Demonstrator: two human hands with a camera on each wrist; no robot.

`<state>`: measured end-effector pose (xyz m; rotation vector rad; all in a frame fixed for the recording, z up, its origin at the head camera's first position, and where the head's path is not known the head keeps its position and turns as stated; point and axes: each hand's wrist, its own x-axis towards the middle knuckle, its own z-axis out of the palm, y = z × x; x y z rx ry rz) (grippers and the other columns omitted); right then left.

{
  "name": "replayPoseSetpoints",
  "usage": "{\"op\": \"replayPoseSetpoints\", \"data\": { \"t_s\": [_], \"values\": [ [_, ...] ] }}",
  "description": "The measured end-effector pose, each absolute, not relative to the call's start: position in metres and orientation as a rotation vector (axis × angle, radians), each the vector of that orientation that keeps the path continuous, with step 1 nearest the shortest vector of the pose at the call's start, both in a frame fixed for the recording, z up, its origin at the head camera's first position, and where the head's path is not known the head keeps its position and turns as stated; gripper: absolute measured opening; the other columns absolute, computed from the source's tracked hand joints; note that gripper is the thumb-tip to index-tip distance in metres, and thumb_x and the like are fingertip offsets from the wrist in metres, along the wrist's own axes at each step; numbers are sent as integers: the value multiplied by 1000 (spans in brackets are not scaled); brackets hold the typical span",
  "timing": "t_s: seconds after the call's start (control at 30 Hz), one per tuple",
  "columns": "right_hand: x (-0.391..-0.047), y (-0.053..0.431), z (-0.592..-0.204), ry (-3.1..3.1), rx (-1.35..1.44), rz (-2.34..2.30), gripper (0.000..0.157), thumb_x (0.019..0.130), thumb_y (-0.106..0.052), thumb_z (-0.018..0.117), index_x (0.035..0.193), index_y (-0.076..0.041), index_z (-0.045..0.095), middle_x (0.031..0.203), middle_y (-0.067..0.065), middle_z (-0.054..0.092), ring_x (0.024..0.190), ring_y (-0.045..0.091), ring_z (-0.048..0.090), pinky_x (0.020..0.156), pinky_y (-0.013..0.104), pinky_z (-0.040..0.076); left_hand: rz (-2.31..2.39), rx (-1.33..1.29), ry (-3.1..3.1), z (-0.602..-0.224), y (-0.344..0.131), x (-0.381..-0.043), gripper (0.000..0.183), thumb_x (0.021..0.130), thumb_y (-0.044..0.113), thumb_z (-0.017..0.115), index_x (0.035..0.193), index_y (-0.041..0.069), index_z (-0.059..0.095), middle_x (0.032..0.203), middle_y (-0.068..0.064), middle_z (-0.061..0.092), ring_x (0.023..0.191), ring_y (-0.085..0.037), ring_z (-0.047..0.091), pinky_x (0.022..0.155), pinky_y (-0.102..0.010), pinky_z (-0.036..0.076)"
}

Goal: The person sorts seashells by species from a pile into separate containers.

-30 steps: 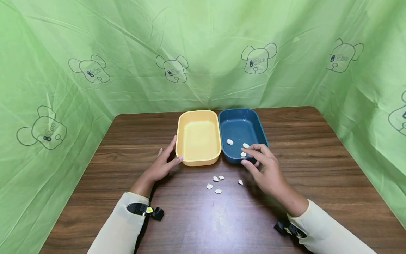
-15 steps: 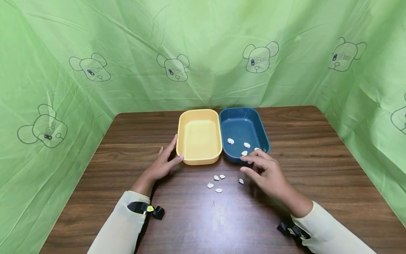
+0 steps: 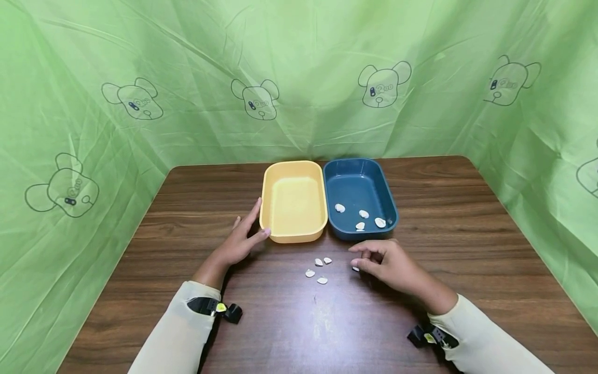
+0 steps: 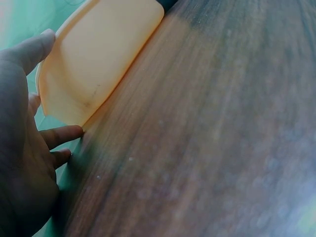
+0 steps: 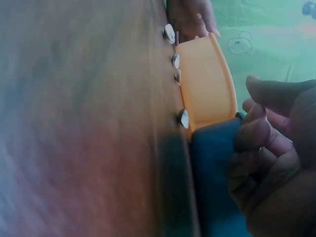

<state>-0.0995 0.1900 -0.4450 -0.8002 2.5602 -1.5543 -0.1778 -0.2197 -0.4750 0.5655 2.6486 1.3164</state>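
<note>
My left hand rests against the near left corner of a yellow rectangular tray, thumb on its front rim and fingers straight along the side. My right hand hovers low in front of a blue tray, thumb and index finger apart with nothing between them. Under its thumb tip a small white shell-like piece is partly hidden; in the right wrist view this piece lies apart from the fingers. Several similar pieces lie on the table left of that hand. More white pieces sit inside the blue tray.
Both trays stand side by side near the back of a dark wooden table. A green curtain with bear-head drawings hangs behind and at the sides. Dark wrist straps with small cameras sit on both pale sleeves.
My right hand has drawn back from over the blue tray, down toward the piece on the table. A white piece now lies at the tray's near right corner. My left hand keeps its place.
</note>
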Motion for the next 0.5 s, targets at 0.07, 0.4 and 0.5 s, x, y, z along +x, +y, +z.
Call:
{"op": "replayPoseSetpoints", "data": {
  "t_s": [0.07,0.4,0.5],
  "values": [
    [-101,191,-448,2540,-774,-1548,21,94,-4,84,115,1,81,72,-2,68,61,-1,56,52,22,49,1315,566,2650,-475,-220,-178,88,112,39,60,178,32,2,185,-2,11,172,-37,14,130,-75,-14],
    [-106,194,-461,2524,-699,-1446,28,91,-7,88,117,0,82,73,-5,62,62,-1,52,55,20,47,1324,601,2651,-476,-220,-180,89,112,37,61,178,22,4,185,-5,13,171,-39,16,129,-78,-13],
    [-108,195,-464,2529,-687,-1426,27,89,-6,90,114,0,83,75,-4,60,63,0,52,55,20,45,1327,601,2648,-476,-220,-179,89,112,37,61,178,22,4,185,-5,14,171,-39,16,129,-77,-13]
  ]
}}
